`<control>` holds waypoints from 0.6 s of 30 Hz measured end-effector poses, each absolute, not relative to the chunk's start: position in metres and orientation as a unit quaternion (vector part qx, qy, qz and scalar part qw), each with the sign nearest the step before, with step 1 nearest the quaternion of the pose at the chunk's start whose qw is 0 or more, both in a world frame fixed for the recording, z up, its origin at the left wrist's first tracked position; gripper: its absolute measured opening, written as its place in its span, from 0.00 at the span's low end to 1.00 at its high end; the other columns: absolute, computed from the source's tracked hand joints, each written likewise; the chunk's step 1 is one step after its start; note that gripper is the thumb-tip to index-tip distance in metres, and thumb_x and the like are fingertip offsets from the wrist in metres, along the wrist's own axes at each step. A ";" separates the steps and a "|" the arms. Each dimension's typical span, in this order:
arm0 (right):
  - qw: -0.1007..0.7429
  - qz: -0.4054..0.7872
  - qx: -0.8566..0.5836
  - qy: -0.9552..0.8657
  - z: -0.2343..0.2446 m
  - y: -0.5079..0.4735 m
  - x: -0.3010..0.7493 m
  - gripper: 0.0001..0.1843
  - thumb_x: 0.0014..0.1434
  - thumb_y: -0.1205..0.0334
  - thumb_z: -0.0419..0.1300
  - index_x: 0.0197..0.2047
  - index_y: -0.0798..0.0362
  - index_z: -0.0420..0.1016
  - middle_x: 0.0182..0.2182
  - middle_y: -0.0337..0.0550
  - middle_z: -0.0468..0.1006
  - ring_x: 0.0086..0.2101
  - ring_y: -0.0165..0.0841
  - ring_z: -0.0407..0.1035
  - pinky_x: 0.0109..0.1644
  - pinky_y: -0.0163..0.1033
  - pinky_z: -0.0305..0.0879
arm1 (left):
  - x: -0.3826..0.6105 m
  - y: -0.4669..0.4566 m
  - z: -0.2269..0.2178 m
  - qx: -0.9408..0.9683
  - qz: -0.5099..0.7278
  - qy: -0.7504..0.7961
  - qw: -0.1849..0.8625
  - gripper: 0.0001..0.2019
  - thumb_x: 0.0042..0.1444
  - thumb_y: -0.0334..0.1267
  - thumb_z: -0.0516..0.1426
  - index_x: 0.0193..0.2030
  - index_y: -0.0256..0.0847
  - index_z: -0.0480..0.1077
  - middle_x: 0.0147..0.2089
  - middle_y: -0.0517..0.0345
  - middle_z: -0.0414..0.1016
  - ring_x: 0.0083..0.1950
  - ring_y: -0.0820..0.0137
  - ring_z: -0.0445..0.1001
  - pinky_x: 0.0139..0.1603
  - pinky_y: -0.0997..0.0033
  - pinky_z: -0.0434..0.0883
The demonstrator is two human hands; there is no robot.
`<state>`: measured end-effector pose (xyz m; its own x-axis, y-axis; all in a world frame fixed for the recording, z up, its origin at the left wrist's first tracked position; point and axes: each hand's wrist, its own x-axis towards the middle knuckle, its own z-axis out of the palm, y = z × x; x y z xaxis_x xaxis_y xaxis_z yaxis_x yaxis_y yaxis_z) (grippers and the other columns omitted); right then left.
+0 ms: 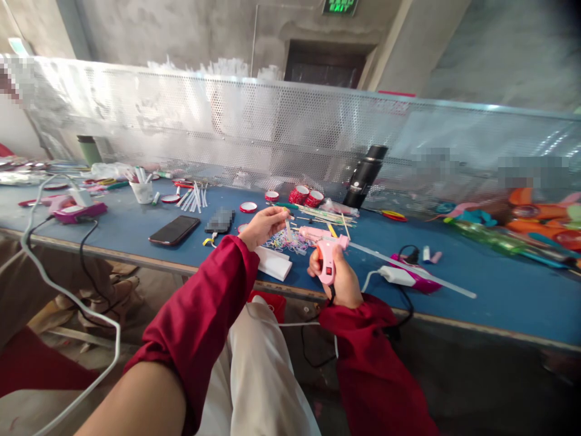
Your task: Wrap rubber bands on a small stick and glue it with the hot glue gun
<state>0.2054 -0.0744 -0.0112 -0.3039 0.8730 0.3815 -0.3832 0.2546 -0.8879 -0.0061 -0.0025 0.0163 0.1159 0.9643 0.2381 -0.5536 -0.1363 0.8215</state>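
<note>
My right hand [342,277] is wrapped round the handle of a pink glue gun [327,260]. A long translucent glue stick [422,275] sticks out of the gun's back end toward the right. The nozzle points left, toward my left hand [267,224]. My left fingers are pinched together on something small and pale that I cannot make out. Beneath the two hands lies a heap of thin, multicoloured little pieces [290,242] on the blue table. A white box-like piece [275,264] lies near the table's front edge, below my left hand.
Left of my hands are a dark phone [175,231], a cup of markers [141,189] and several white sticks [195,197]. Behind stand red patterned tape rolls [299,195] and a black flask [365,177]. A white plug [397,275] and cords lie right. A perforated metal screen [254,127] borders the back.
</note>
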 end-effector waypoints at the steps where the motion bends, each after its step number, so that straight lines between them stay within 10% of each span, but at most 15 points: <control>1: 0.550 0.572 -0.218 -0.568 -0.012 -0.074 0.205 0.34 0.59 0.27 0.57 0.27 0.52 0.73 0.20 0.38 0.64 0.22 0.30 0.57 0.26 0.39 0.62 | -0.006 -0.003 0.017 0.428 0.618 0.241 0.613 0.11 0.51 0.32 0.70 0.37 0.33 0.73 0.32 0.63 0.76 0.26 0.84 0.73 0.32 0.85 0.73; 18: 0.541 0.573 -0.227 -0.572 -0.011 -0.075 0.205 0.34 0.59 0.27 0.56 0.26 0.53 0.72 0.20 0.38 0.64 0.21 0.29 0.58 0.26 0.38 0.63 | -0.006 -0.002 0.016 0.434 0.615 0.231 0.617 0.12 0.50 0.32 0.71 0.37 0.33 0.73 0.32 0.63 0.76 0.26 0.84 0.74 0.32 0.85 0.74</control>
